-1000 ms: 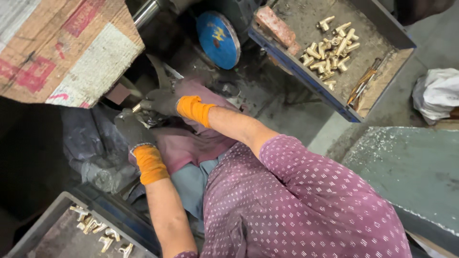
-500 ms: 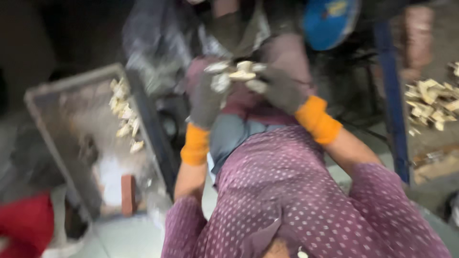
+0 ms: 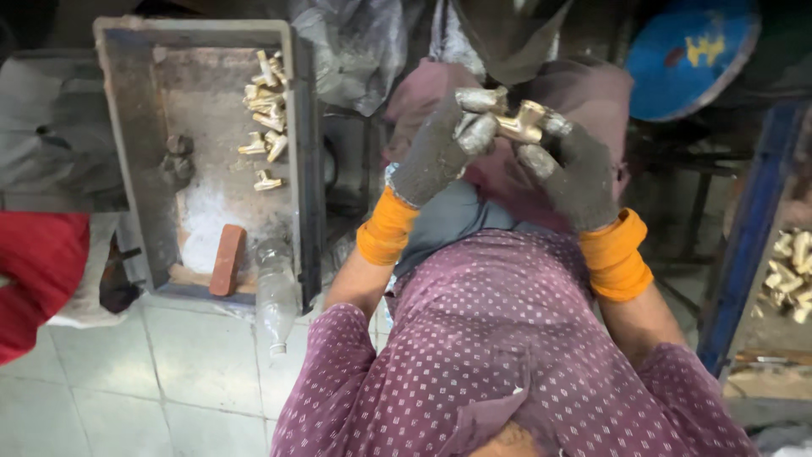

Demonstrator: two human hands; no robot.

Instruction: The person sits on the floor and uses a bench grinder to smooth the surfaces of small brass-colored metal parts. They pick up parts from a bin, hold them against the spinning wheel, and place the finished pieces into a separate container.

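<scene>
- Brass fitting (image 3: 518, 125) held up in front of the chest, above the lap, between both gloved hands; short, T-shaped, pale gold, with a stub end pointing toward the left hand.
- Left hand (image 3: 440, 148) in a grey glove with an orange cuff, fingers curled over the near end of the fitting, grasping it.
- Right hand (image 3: 575, 173) gloved the same way, thumb and fingertips pinching the far end, clenched on the same piece.
- Judged solid metal: stiff, dense for its size, no give under the fingers, not fragile.
- Likely smooth on the machined faces and perhaps sharp at the edges or burrs; coarse gloves should help against slipping.
- Best taken hold of across the thicker body or at the two ends, as now, with the side branch left free so the piece cannot roll in the grip.
- Grey tray (image 3: 135, 152) to the left on the floor, holding a loose heap of similar brass pieces (image 3: 264, 101) near its far end, a red brick (image 3: 227, 261) at its near end.
- Clear plastic bottle (image 3: 275, 292) lying against the tray's right wall.
- More brass pieces in a second heap (image 3: 791, 275) at the right edge, beyond a blue frame (image 3: 744, 245).
- Blue round disc (image 3: 694, 55) up on the right; its purpose cannot be told.
</scene>
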